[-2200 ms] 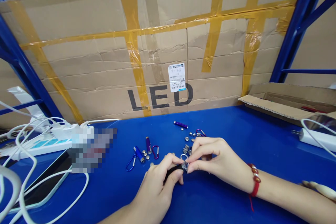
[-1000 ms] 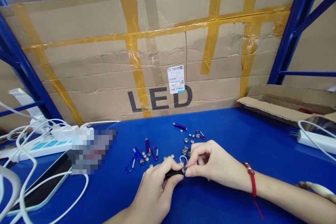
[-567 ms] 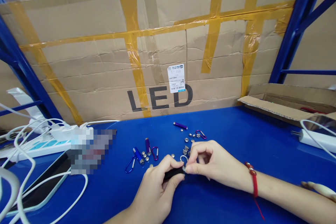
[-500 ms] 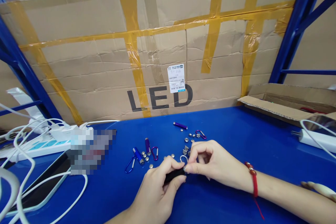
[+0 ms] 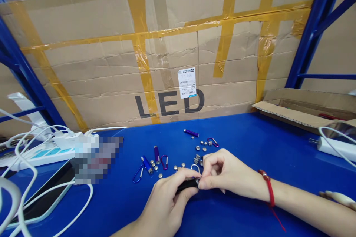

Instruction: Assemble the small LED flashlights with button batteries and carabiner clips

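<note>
My left hand (image 5: 164,203) is closed around a small black keychain flashlight (image 5: 187,185), held just above the blue table. My right hand (image 5: 225,173), with a red bead bracelet at the wrist, pinches the flashlight's silver end (image 5: 197,182) between thumb and forefinger. A silver clip ring (image 5: 194,166) sticks up where the two hands meet. Just beyond the hands lie several small silver button cells (image 5: 198,152), a blue flashlight with a blue carabiner (image 5: 146,163), a purple flashlight with its carabiner (image 5: 157,154), and a purple flashlight body (image 5: 191,132).
A taped cardboard sheet marked LED (image 5: 169,103) stands behind the blue table (image 5: 250,144). A white power strip with cables (image 5: 41,152) and a phone (image 5: 44,200) lie left. An open cardboard box (image 5: 306,109) and a white charger (image 5: 333,146) sit right.
Both hands stayed joined on the black flashlight and sank slightly toward me and the table. My right fingers shifted a little at its silver end.
</note>
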Tool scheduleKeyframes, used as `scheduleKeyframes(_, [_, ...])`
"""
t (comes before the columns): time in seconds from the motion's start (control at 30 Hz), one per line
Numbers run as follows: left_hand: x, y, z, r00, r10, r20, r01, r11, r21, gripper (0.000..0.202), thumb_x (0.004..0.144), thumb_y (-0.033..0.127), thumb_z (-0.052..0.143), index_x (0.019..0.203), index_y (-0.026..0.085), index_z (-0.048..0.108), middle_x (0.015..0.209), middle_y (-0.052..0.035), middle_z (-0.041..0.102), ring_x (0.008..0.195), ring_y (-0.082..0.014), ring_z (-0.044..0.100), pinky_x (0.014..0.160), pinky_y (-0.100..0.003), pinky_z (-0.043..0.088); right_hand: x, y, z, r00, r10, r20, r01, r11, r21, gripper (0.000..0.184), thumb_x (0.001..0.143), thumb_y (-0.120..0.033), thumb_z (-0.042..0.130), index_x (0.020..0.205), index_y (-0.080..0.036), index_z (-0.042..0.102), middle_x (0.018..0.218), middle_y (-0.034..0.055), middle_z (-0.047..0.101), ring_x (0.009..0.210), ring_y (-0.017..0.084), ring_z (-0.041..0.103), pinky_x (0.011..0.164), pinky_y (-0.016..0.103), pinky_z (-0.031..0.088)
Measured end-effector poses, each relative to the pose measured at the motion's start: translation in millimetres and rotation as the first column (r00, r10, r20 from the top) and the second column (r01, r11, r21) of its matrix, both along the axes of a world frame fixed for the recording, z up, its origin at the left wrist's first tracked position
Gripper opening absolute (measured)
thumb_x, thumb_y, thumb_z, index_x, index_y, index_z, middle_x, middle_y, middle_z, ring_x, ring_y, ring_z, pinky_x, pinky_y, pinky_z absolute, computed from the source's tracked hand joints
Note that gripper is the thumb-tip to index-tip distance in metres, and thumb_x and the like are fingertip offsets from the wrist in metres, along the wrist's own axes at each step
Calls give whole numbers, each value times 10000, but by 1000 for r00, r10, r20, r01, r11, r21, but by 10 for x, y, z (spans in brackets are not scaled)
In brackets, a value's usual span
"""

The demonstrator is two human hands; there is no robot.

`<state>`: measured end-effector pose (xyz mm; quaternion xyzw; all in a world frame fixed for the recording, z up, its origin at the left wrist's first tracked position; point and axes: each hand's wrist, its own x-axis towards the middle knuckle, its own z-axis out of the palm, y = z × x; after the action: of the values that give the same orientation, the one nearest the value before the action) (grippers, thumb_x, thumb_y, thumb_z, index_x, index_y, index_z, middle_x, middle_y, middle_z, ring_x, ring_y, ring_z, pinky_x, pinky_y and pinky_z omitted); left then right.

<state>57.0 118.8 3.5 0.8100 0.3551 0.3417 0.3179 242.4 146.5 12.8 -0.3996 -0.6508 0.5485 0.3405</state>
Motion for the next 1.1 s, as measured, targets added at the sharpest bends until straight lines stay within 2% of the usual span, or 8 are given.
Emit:
scheduleKeyframes(0.27, [9,-22,-1,998,55,-15,-55,998,-27,203,863,157,460,1007,214,590,943,-24,701,803,-143,652,708,-193,465,-20,-26,3,995,-71,68,67,996,53,339,510,-355,821,536,-122,576,424,-66,504,335,26,399,348,147,281])
scheduleKeyframes(0.5, [13,-53,27,994,97,-42,-100,991,-86,171,869,193,453,997,216,564,809,-7,686,726,-142,647,622,-184,458,5,-7,-15,998,-42,57,34,990,135,355,526,-400,810,566,-119,598,499,-54,517,362,27,412,361,156,301])
scheduleKeyframes(0.67, [21,-39,43,990,130,-61,-135,988,-78,143,884,222,435,975,222,546,728,14,666,676,-142,616,590,-196,416,10,-6,2,996,-46,74,29,977,211,312,576,-384,795,651,-125,637,489,-64,494,368,23,394,385,154,305])
scheduleKeyframes(0.77, [22,-31,36,989,134,-70,-138,989,-60,144,893,237,415,976,221,532,707,20,656,655,-146,597,590,-209,392,25,-9,16,994,-71,88,37,940,339,286,597,-366,790,716,-131,677,591,-27,550,433,36,425,420,163,340])
scheduleKeyframes(0.9, [16,-37,27,985,136,-101,-139,990,-24,170,905,226,377,1005,231,515,701,32,642,628,-145,574,617,-225,370,49,-11,29,992,-72,107,6,853,522,228,650,-344,765,745,-144,711,670,2,576,479,43,434,442,167,361])
scheduleKeyframes(1.1, [-2,-49,19,986,125,-111,-130,991,-32,195,917,227,347,1045,224,495,708,31,620,656,-147,562,639,-230,351,52,-18,32,990,-90,109,1,778,628,198,699,-343,731,752,-153,719,683,16,595,482,52,456,438,175,381])
